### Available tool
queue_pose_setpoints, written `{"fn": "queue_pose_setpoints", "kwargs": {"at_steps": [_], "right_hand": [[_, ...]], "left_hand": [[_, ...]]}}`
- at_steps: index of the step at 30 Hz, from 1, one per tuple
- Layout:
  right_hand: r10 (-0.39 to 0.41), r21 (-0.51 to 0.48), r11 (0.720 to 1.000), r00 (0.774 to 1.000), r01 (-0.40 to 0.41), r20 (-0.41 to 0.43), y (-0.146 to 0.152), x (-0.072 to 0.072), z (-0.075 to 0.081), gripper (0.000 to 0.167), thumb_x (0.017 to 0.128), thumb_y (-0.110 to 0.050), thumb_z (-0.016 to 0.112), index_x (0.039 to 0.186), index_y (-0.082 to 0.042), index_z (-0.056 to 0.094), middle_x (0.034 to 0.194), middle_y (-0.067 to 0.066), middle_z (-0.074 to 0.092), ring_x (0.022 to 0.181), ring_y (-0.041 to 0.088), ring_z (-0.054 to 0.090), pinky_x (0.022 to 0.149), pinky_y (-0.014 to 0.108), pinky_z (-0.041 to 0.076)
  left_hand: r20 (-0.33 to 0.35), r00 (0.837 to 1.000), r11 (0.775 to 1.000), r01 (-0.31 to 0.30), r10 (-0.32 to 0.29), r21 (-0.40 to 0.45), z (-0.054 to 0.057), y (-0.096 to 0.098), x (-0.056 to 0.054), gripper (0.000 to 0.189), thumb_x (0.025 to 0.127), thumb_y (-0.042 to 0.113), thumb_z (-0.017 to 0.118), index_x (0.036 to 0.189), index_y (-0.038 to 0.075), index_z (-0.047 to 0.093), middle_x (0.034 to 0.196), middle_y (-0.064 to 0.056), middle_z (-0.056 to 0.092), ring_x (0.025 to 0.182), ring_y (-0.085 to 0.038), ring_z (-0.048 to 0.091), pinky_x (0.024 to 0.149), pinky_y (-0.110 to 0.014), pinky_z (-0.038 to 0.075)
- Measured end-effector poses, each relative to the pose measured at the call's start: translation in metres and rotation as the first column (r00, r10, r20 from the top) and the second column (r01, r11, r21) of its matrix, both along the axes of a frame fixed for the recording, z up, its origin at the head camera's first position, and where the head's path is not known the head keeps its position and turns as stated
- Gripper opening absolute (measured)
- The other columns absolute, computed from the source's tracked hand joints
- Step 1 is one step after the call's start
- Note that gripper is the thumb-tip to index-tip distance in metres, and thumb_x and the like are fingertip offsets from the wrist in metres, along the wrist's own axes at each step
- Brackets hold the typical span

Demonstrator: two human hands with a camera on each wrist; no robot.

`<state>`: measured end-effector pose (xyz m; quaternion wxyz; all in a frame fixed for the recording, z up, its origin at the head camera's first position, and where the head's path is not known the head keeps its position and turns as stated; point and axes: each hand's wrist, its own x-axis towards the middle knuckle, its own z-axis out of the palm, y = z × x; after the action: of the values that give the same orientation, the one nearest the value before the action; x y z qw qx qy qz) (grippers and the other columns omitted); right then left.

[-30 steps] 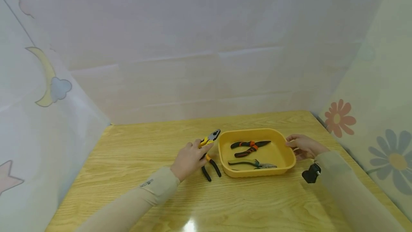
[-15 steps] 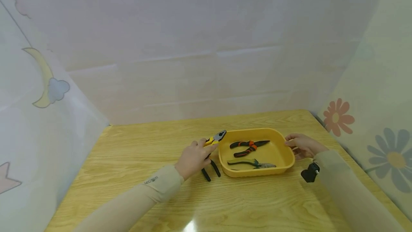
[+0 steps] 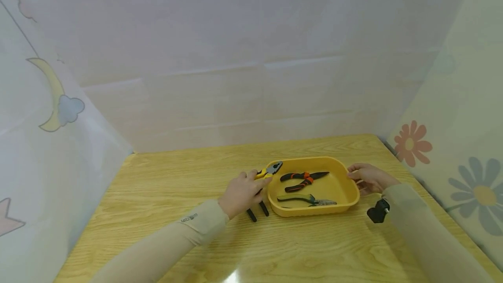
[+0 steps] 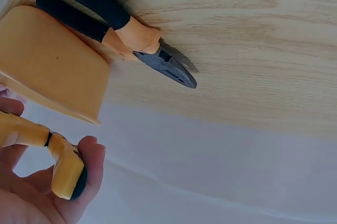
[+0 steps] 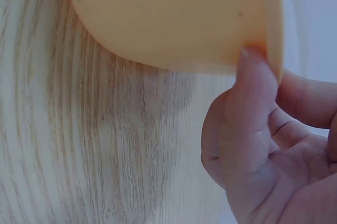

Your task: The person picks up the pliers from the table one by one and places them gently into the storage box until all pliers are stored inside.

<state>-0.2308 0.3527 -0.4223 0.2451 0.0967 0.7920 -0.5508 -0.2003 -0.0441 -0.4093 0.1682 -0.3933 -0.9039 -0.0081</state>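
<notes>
My left hand (image 3: pixel 241 193) holds yellow-and-black combination pliers (image 3: pixel 273 168) by the handles, their head over the left rim of the yellow tray (image 3: pixel 314 211). In the left wrist view the fingers curl round the yellow handle (image 4: pixel 66 169). My right hand (image 3: pixel 369 177) pinches the tray's right rim; thumb and fingers lie on either side of the wall in the right wrist view. Inside the tray lie black-and-red long-nose pliers (image 3: pixel 308 178) and green-handled pliers (image 3: pixel 298 197). Black-and-orange pliers (image 4: pixel 134 37) lie on the table left of the tray, partly hidden by my left hand in the head view.
A wood-grain table (image 3: pixel 177 178) carries everything. Pale printed sheets enclose it at the back (image 3: pixel 251 99), left and right. A small black device (image 3: pixel 378 211) is attached at my right wrist.
My left hand has moved right with the combination pliers, bringing their head from beside the tray to over its left rim. My right hand stays on the tray.
</notes>
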Motion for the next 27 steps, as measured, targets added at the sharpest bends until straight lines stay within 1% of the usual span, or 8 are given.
{"fn": "queue_pose_setpoints", "kwargs": {"at_steps": [4, 6, 8, 13, 15, 19, 22, 27], "right_hand": [[0.011, 0.0, 1.0, 1.0, -0.011, -0.008, 0.0, 0.001, -0.001, 0.021, 0.102, -0.011, 0.046, 0.118, 0.004, 0.046, 0.087, 0.008, 0.057, 0.071, 0.02, 0.061, 0.066, 0.038, 0.058], [0.014, 0.0, 1.0, 1.0, -0.014, -0.011, 0.0, 0.001, -0.001, 0.021, 0.102, -0.011, 0.046, 0.118, 0.004, 0.046, 0.086, 0.008, 0.057, 0.071, 0.02, 0.062, 0.066, 0.038, 0.058], [0.013, -0.002, 1.0, 1.0, -0.013, -0.011, 0.0, 0.001, 0.0, 0.021, 0.102, -0.011, 0.046, 0.118, 0.003, 0.046, 0.086, 0.008, 0.057, 0.071, 0.019, 0.062, 0.066, 0.038, 0.058], [0.013, -0.008, 1.0, 1.0, -0.013, -0.01, 0.0, 0.001, 0.0, 0.02, 0.102, -0.011, 0.046, 0.117, 0.003, 0.046, 0.085, 0.007, 0.057, 0.07, 0.019, 0.061, 0.066, 0.038, 0.058], [0.018, -0.008, 1.0, 1.0, -0.018, -0.012, 0.001, 0.001, 0.0, 0.021, 0.102, -0.011, 0.046, 0.118, 0.003, 0.046, 0.086, 0.007, 0.058, 0.071, 0.019, 0.062, 0.066, 0.038, 0.057], [0.016, -0.01, 1.0, 1.0, -0.016, -0.013, 0.001, 0.001, 0.0, 0.019, 0.102, -0.011, 0.046, 0.116, 0.002, 0.046, 0.086, 0.008, 0.058, 0.071, 0.02, 0.063, 0.066, 0.039, 0.058], [0.018, -0.01, 1.0, 1.0, -0.018, -0.012, 0.0, 0.002, 0.0, 0.016, 0.102, -0.011, 0.047, 0.113, 0.001, 0.048, 0.085, 0.007, 0.057, 0.071, 0.02, 0.062, 0.066, 0.038, 0.058], [0.01, -0.016, 1.0, 1.0, -0.01, -0.003, 0.0, 0.001, 0.0, 0.016, 0.102, -0.012, 0.047, 0.112, 0.0, 0.048, 0.086, 0.007, 0.057, 0.071, 0.019, 0.062, 0.066, 0.038, 0.058]], "left_hand": [[-0.001, 1.0, 1.0, 0.014, -0.014, -0.024, -0.001, 0.004, -0.001, 0.044, 0.092, 0.032, 0.069, 0.134, 0.022, 0.062, 0.118, -0.017, 0.062, 0.079, -0.026, 0.063, 0.06, -0.032, 0.054], [0.005, 1.0, 0.999, 0.016, -0.016, -0.041, -0.001, 0.006, -0.002, 0.044, 0.092, 0.032, 0.068, 0.135, 0.023, 0.061, 0.119, -0.017, 0.062, 0.081, -0.027, 0.063, 0.06, -0.033, 0.054], [0.009, 1.0, 0.998, 0.017, -0.017, -0.055, 0.0, 0.008, -0.002, 0.044, 0.092, 0.031, 0.068, 0.136, 0.025, 0.06, 0.119, -0.016, 0.061, 0.08, -0.026, 0.062, 0.058, -0.032, 0.054], [-0.008, 1.0, 0.997, 0.021, -0.021, -0.077, 0.0, 0.013, -0.004, 0.043, 0.092, 0.028, 0.067, 0.135, 0.026, 0.061, 0.114, -0.013, 0.061, 0.071, -0.02, 0.058, 0.049, -0.026, 0.046], [-0.019, 1.0, 0.996, 0.021, -0.022, -0.086, 0.001, 0.015, -0.005, 0.043, 0.093, 0.027, 0.066, 0.135, 0.027, 0.061, 0.114, -0.012, 0.061, 0.071, -0.02, 0.057, 0.047, -0.025, 0.044], [-0.015, 1.0, 0.993, 0.022, -0.024, -0.114, 0.004, 0.018, -0.005, 0.042, 0.093, 0.027, 0.065, 0.135, 0.027, 0.061, 0.114, -0.013, 0.062, 0.07, -0.019, 0.058, 0.043, -0.023, 0.042], [-0.021, 0.999, 0.99, 0.045, -0.049, -0.135, 0.006, 0.021, -0.006, 0.041, 0.093, 0.027, 0.066, 0.134, 0.027, 0.061, 0.111, -0.013, 0.063, 0.066, -0.017, 0.055, 0.044, -0.022, 0.04], [-0.068, 0.992, 0.984, 0.098, -0.109, -0.151, 0.007, 0.026, -0.009, 0.039, 0.094, 0.025, 0.063, 0.133, 0.027, 0.062, 0.11, -0.01, 0.064, 0.059, -0.013, 0.046, 0.049, -0.022, 0.039]]}}
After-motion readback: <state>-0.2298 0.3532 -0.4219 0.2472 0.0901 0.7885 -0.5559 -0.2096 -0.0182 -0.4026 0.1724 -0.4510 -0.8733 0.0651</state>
